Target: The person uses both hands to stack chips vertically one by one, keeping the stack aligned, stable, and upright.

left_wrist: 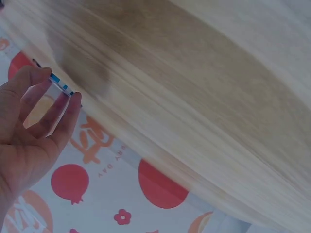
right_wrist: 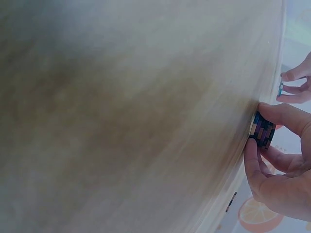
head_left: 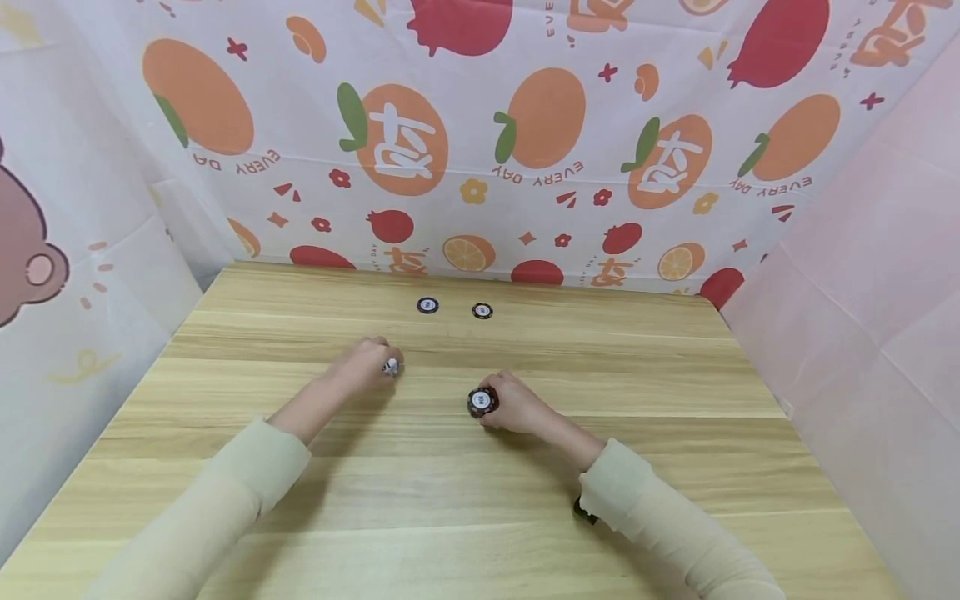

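Note:
My left hand (head_left: pixel 366 365) pinches a white poker chip (head_left: pixel 391 367) over the left-middle of the table. In the left wrist view, its blue-and-white edge (left_wrist: pixel 61 84) spans the gap from thumb to fingertips. To the right and slightly nearer, my right hand (head_left: pixel 517 405) grips a short stack of dark poker chips (head_left: pixel 482 402) by its sides. The top chip has a white centre with a number. Seen from the right wrist, the stack (right_wrist: pixel 263 130) shows several layers of coloured edge blocks, held between thumb and fingers close to the wood.
Two chips lie flat near the table's back edge, a purple-rimmed chip (head_left: pixel 427 305) and a black-rimmed chip (head_left: pixel 482 311). A dark object (head_left: pixel 585 511) sits partly hidden beneath the right sleeve. Behind the wooden table (head_left: pixel 420 492) hangs a fruit-printed cloth (head_left: pixel 480 225).

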`<state>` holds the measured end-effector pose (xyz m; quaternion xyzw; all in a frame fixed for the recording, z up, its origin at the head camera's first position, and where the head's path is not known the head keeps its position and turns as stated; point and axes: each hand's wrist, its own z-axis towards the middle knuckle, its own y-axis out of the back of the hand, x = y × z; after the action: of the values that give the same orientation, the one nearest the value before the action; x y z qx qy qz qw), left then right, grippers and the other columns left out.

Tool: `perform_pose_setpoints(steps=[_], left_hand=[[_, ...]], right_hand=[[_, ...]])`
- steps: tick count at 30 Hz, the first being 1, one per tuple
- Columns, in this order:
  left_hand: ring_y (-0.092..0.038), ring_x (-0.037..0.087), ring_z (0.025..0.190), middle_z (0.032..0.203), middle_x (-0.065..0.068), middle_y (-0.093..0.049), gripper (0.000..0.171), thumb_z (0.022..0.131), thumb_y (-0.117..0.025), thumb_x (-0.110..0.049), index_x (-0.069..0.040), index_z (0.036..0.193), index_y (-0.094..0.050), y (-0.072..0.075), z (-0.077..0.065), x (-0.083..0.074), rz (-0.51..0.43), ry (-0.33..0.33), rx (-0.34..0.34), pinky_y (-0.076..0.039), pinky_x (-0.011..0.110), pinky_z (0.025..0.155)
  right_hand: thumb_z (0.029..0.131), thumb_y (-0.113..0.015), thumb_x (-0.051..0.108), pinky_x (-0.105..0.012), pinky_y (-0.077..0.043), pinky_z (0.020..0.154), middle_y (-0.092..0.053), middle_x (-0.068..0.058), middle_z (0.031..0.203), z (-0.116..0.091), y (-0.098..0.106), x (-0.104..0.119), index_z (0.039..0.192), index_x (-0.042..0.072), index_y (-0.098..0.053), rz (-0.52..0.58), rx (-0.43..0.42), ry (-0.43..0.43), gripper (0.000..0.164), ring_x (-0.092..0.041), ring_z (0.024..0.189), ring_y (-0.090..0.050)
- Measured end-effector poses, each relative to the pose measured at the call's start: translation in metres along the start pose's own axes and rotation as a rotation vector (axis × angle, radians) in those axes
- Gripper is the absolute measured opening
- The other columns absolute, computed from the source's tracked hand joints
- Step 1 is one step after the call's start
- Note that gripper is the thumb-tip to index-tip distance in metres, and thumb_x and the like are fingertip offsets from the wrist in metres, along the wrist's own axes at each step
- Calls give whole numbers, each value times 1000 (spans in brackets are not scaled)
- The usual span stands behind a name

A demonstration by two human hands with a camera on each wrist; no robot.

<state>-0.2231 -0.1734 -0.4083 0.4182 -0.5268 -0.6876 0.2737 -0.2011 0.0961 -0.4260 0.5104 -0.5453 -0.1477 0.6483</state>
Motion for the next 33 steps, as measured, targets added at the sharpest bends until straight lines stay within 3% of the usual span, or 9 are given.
perform_pose_setpoints(steps=[9,21,33], left_hand=[[-56,33,78,83,14,-58,21,68,-74,1,-1,88,-67,0,0,-9,42,-53,13,-49,42,72],[-53,34,81,88,16,-55,24,72,-75,-9,-6,94,-67,-4,-4,-22,86,-6,66,-47,44,72],[-53,33,82,88,17,-54,23,71,-76,-7,-5,92,-67,-7,-4,-28,41,-22,37,-46,46,75]], right_hand=[[72,-77,11,-35,-42,88,-49,-11,106,2,-3,-2,113,0,-55,-4,-2,-20,48,-24,98,-52],[73,-77,11,-35,-42,88,-50,-11,107,1,-2,-1,113,1,-56,-3,-4,-22,47,-24,98,-51],[72,-77,10,-34,-42,88,-50,-12,107,0,-2,-1,112,0,-56,-11,-8,-9,47,-24,98,-52]])
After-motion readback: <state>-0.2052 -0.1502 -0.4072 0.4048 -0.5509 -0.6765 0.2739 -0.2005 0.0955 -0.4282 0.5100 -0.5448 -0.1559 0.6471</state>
